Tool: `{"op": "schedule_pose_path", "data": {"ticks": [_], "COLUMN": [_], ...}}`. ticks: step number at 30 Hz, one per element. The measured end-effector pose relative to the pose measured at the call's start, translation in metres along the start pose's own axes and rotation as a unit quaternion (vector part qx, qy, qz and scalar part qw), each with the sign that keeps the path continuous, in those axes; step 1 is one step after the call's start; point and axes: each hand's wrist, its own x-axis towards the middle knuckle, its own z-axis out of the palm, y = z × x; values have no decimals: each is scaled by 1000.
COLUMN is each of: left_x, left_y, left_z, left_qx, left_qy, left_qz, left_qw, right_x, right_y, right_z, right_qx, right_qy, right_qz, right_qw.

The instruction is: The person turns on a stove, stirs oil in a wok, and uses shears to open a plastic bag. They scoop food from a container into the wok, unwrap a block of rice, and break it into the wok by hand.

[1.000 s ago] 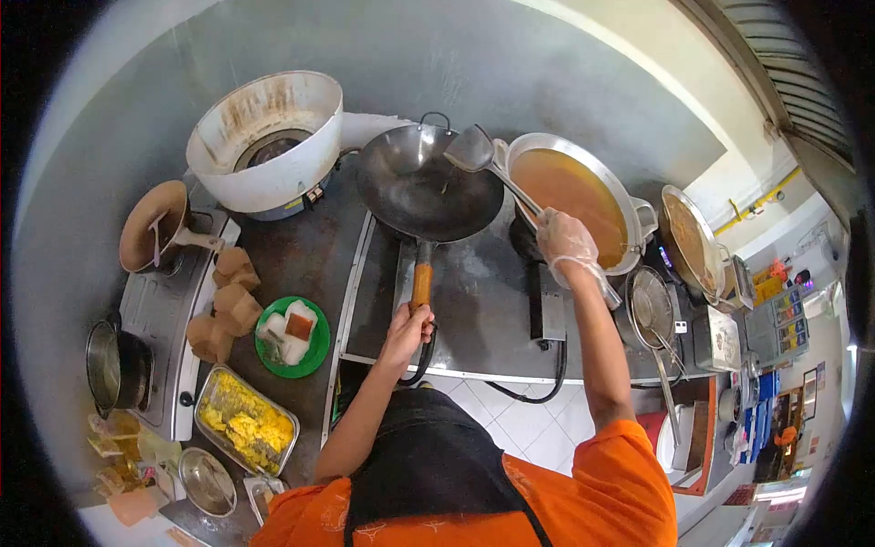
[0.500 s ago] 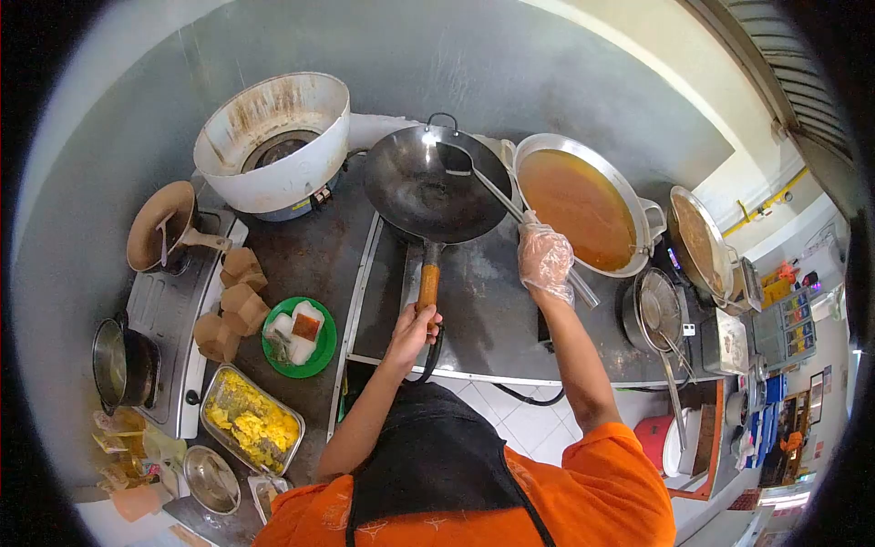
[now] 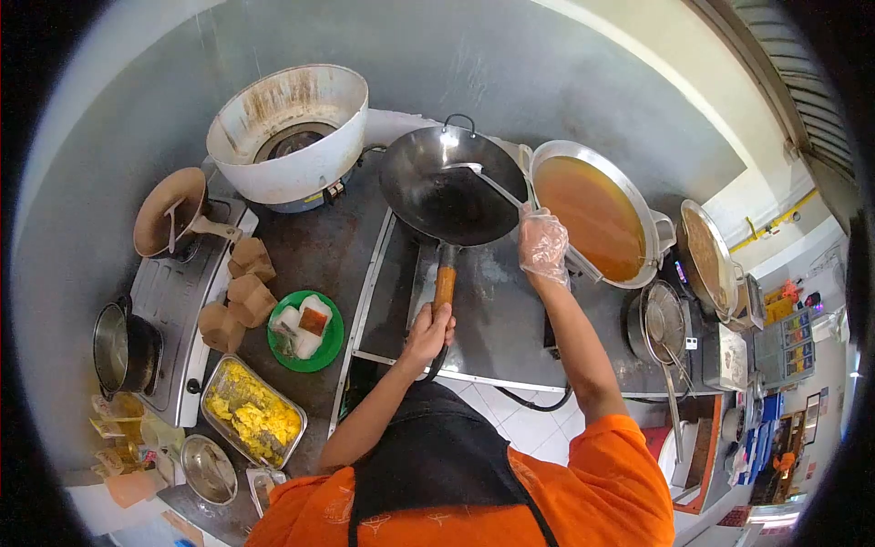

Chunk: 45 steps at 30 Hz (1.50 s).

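Note:
My left hand (image 3: 429,335) is closed around the wooden handle of a dark wok (image 3: 445,196), which is tilted above the counter. A bright glint shows near its far rim, and I make out no food in it. A thin clear plastic glove covers my right hand (image 3: 544,244). That hand is closed on a long-handled metal ladle (image 3: 497,189), its head over the inside of the wok and its handle end pointing down and right. Just right of the wok stands a wide metal pan of orange-brown liquid (image 3: 591,219).
White-shielded burner (image 3: 287,137) stands back left. Nearer are brown paper cups (image 3: 246,301), a green plate (image 3: 335,342) with small packets, and a tray of yellow food (image 3: 251,410). Another pan (image 3: 709,251) and a strainer (image 3: 663,314) sit at right.
The wok shifts slightly right in the view, along with most of the surroundings. The ladle's head turns within the wok, and its handle lies at a slightly different angle. Both hands keep their holds.

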Motion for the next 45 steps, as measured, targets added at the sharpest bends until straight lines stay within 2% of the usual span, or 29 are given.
{"op": "schedule_pose_path", "data": {"ticks": [3, 6, 11, 14, 17, 20, 23, 26, 27, 30, 32, 35, 36, 38, 39, 41, 44, 45], "left_x": [-3, 0, 0, 0, 0, 1, -1, -6, -6, -2, -2, -7, -7, -1, -2, -2, -1, -2], "left_y": [4, 1, 2, 1, 1, 5, 2, 10, 11, 7, 7, 17, 17, 6, 6, 8, 11, 13], "left_z": [1, -6, -11, -11, -11, -11, -10, -10, -9, -10, -11, -6, -7, -14, -14, -14, -14, -13], "left_qx": [3, 3, -8, 5, 4, 11, 5, 14, 17, 9, -7, -18, -27, -27, -21, -10, -16, -10], "left_qy": [-4, 3, -17, -12, -11, -14, -10, -20, -8, -10, -14, -16, -14, -35, -29, -17, -30, -26], "left_qz": [0, -13, -19, -5, -15, -14, -22, -7, -18, -22, -19, -31, -39, -29, -35, -47, -48, -51], "left_qw": [1000, 1000, 1000, 1000, 1000, 1000, 1000, 1000, 1000, 1000, 1000, 999, 999, 999, 999, 999, 998, 998], "right_x": [10, 19, 22, 21, 18, 28, 40, 47, 47, 44, 32, 12, 4, -12, -21, -40, -63, -72], "right_y": [0, 6, 24, 22, 12, 10, 15, 7, 3, 14, 24, 52, 63, 84, 95, 116, 143, 147], "right_z": [-10, -52, -79, -87, -45, -60, -58, -8, -6, -10, -49, -98, -109, -126, -126, -119, -92, -82], "right_qx": [-27, -62, -62, -49, -25, -64, -93, -120, -99, -51, -44, 33, 28, 80, 77, 121, 95, 109], "right_qy": [-25, -56, -26, -49, -8, -55, -53, -27, -6, -30, -43, -49, -48, -64, -62, -89, -147, -137], "right_qz": [-39, -88, -142, -165, -145, -137, -138, -100, -109, -117, -93, 50, 55, 150, 152, 233, 256, 259], "right_qw": [999, 993, 988, 984, 989, 987, 985, 987, 989, 991, 994, 997, 997, 983, 983, 961, 951, 950]}}
